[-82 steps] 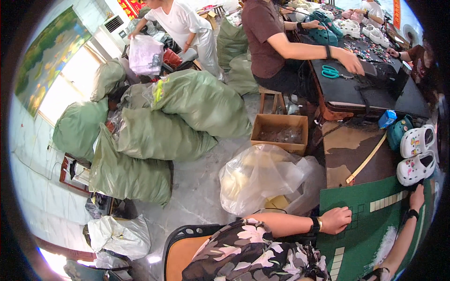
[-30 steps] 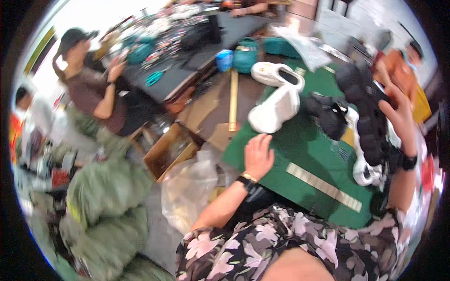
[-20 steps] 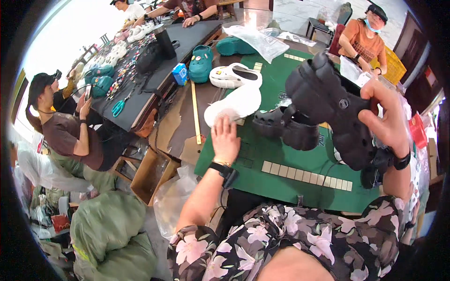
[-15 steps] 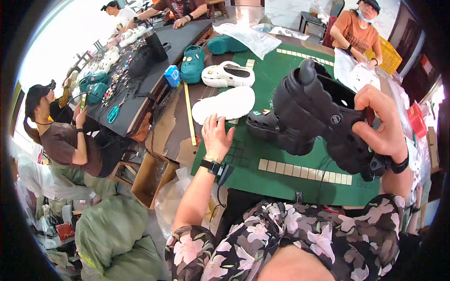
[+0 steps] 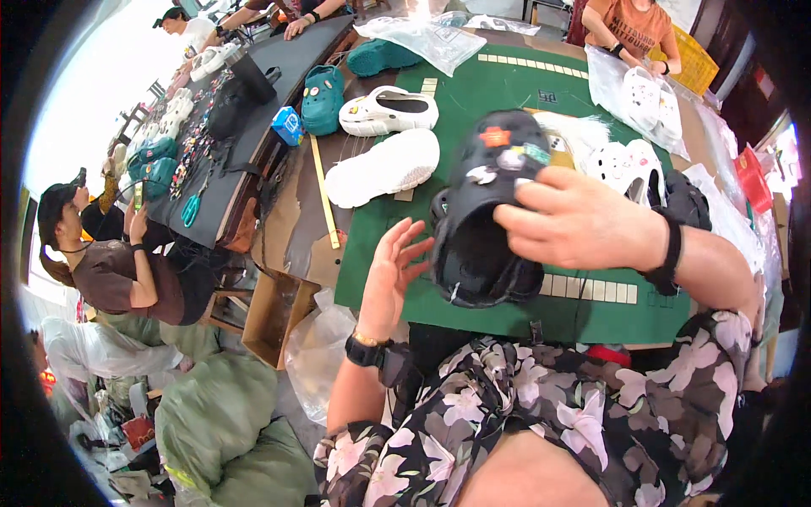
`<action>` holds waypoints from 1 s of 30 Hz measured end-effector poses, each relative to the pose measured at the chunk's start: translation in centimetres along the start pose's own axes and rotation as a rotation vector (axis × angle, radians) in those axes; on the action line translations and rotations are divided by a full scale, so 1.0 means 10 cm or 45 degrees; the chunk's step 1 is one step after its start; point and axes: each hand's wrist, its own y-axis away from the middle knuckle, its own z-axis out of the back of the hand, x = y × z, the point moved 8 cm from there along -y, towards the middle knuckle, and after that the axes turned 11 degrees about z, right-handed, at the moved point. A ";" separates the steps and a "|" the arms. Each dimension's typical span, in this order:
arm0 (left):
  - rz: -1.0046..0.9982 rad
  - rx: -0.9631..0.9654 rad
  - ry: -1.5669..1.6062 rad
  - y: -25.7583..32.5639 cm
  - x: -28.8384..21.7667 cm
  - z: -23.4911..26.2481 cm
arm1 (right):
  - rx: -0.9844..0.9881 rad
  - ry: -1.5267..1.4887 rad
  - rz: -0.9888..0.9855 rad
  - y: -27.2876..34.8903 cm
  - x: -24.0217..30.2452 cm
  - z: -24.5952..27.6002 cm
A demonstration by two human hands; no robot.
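One black clog (image 5: 473, 190), right hand (image 5: 579, 218) gripping, left hand (image 5: 389, 275) raised alongside

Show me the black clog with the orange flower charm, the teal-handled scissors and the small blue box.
Black clog (image 5: 497, 189), head view: on its upper.
Teal-handled scissors (image 5: 193, 204), head view: on the handles.
Small blue box (image 5: 287, 126), head view: on its side.

A black-topped table (image 5: 302, 63) stands left — near white glare (image 5: 95, 106).

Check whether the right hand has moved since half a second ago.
Yes, the right hand has moved left relative to the pale segmented strip on the green mat.
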 end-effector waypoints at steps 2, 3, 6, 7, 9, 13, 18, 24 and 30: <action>0.011 -0.092 -0.115 0.19 0.06 0.02 | -0.262 0.014 0.100 -0.15 0.03 -0.15; 0.008 -0.163 -0.223 0.28 0.09 0.05 | -0.295 -0.030 0.086 -0.21 0.02 -0.20; 0.002 -0.212 -0.136 0.45 0.31 0.20 | -0.451 -0.295 -0.184 -0.22 -0.18 -0.38; 0.034 -0.264 -0.077 0.49 0.37 0.25 | -0.430 -0.432 -0.329 -0.14 -0.26 -0.57; 0.149 -0.435 -0.096 0.53 0.58 0.47 | -0.415 -0.735 -0.646 0.11 -0.32 -0.89; 0.230 -0.581 -0.232 0.48 0.74 0.63 | -0.280 -1.311 -0.955 0.48 -0.04 -1.51; -0.238 -0.916 -0.917 0.52 0.07 0.36 | -0.248 -1.333 -1.132 0.72 0.24 -1.80; -0.306 -0.831 -1.484 0.37 0.06 -0.11 | -0.295 -1.400 -1.441 0.89 0.37 -2.09; -0.095 -0.849 -1.203 0.59 0.14 0.38 | -0.305 -1.336 -1.537 1.05 0.39 -2.00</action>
